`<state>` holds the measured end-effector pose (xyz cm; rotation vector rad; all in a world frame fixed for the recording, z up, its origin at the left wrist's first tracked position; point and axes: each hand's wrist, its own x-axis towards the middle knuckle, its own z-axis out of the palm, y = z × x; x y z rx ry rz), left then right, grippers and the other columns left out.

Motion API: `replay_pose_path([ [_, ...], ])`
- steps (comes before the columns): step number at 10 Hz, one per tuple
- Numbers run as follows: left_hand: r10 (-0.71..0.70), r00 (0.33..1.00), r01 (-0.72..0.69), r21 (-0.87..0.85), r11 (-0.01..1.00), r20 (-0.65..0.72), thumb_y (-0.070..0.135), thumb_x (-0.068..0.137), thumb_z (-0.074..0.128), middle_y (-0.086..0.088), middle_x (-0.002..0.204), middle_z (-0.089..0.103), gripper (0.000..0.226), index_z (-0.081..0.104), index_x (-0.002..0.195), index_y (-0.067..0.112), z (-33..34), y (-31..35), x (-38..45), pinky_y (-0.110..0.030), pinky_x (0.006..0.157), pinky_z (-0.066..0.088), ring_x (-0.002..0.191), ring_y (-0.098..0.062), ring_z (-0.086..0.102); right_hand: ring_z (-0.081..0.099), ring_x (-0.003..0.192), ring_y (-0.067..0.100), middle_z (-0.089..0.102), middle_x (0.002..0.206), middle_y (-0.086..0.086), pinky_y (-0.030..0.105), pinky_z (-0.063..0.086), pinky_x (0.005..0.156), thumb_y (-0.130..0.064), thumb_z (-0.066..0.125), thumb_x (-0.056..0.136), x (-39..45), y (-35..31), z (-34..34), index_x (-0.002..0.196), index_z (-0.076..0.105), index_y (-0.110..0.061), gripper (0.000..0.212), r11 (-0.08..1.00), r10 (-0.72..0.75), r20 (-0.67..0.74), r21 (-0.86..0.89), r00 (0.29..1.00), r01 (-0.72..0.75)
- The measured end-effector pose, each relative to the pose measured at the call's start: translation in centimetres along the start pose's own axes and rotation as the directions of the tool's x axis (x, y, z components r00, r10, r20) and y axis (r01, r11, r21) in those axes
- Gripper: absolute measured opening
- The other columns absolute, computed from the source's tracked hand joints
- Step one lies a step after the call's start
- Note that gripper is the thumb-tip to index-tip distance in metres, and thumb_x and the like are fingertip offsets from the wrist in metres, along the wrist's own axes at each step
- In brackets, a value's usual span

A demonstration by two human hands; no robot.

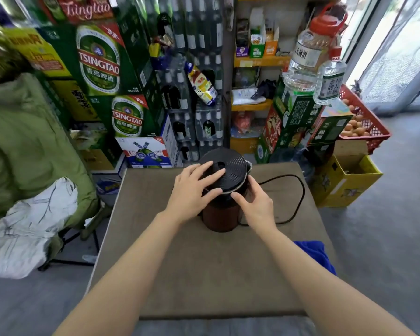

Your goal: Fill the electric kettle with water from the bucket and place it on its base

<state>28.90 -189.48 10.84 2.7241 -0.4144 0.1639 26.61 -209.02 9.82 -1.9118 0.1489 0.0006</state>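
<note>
The electric kettle (220,214), with a dark brown body and a ribbed black lid (230,170), stands upright at the far middle of the brown table (204,275). The lid looks tilted. My left hand (192,190) lies over the lid's left side, fingers spread on top and thumb at its front edge. My right hand (257,204) holds the kettle's right side just under the lid, covering the handle. A black cord (301,192) loops from the kettle's foot across the table. The base is hidden under the kettle, if it is there. No bucket is in view.
A blue cloth (318,255) hangs at the table's right edge. Stacked beer cartons (100,61) and bottle packs stand right behind the table. A yellow open box (349,180) sits on the floor at right, below a red egg crate (364,122). A chair with a green coat (22,141) is at left.
</note>
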Motion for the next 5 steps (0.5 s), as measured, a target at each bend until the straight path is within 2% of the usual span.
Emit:
replay_pose_path([
  [1,-0.001,0.999,-0.003,0.108,0.994,0.033,0.064,0.094,0.041,0.011,0.159,0.035,0.053,0.036,0.146,0.055,-0.2,0.2,0.2,-0.047,0.113,0.029,0.144,-0.022,0.030,0.050,0.113,0.002,0.060,0.126,-0.009,0.006,0.034,0.088,-0.022,0.073,0.086,0.0,-0.6,-0.5,0.144,0.047,-0.022,0.064,0.995,-0.012,-0.003,-0.096,1.000,0.012],
  [2,0.005,0.997,-0.021,0.203,0.979,0.076,0.059,0.097,0.044,0.009,0.161,0.032,0.053,0.031,0.149,0.054,-0.7,0.8,0.3,-0.044,0.113,0.026,0.145,-0.023,0.029,0.054,0.126,0.020,0.059,0.139,0.001,0.027,0.041,0.097,-0.030,0.071,0.087,0.1,-0.7,-0.9,0.147,0.043,-0.021,0.067,0.968,-0.016,0.030,-0.250,0.999,0.023],
  [3,-0.013,0.991,-0.029,0.307,0.951,0.135,0.058,0.098,0.041,0.006,0.163,0.028,0.057,0.024,0.152,0.051,-1.5,1.2,0.7,-0.043,0.113,0.024,0.145,-0.024,0.030,0.056,0.123,0.025,0.062,0.136,0.004,0.033,0.045,0.093,-0.033,0.066,0.090,0.0,-0.8,-1.7,0.148,0.042,-0.023,0.064,0.924,-0.023,0.091,-0.379,0.996,0.056],
  [4,-0.001,0.977,-0.098,0.455,0.885,0.214,0.057,0.099,0.039,0.002,0.166,0.021,0.065,0.009,0.156,0.046,-3.0,2.3,0.8,-0.042,0.113,0.024,0.145,-0.026,0.029,0.053,0.128,0.024,0.058,0.140,0.001,0.034,0.044,0.096,-0.031,0.062,0.093,-0.4,-1.4,-2.8,0.148,0.041,-0.024,0.059,0.868,-0.041,0.133,-0.487,0.990,0.102],
  [5,-0.050,0.961,-0.109,0.541,0.834,0.271,0.056,0.100,0.039,0.000,0.167,0.016,0.070,0.002,0.157,0.043,-4.2,2.7,0.2,-0.043,0.115,0.024,0.146,-0.027,0.027,0.052,0.129,0.024,0.058,0.141,0.000,0.036,0.045,0.098,-0.029,0.060,0.094,-1.0,-1.8,-4.2,0.146,0.044,-0.023,0.055,0.827,-0.051,0.139,-0.549,0.989,0.120],
])
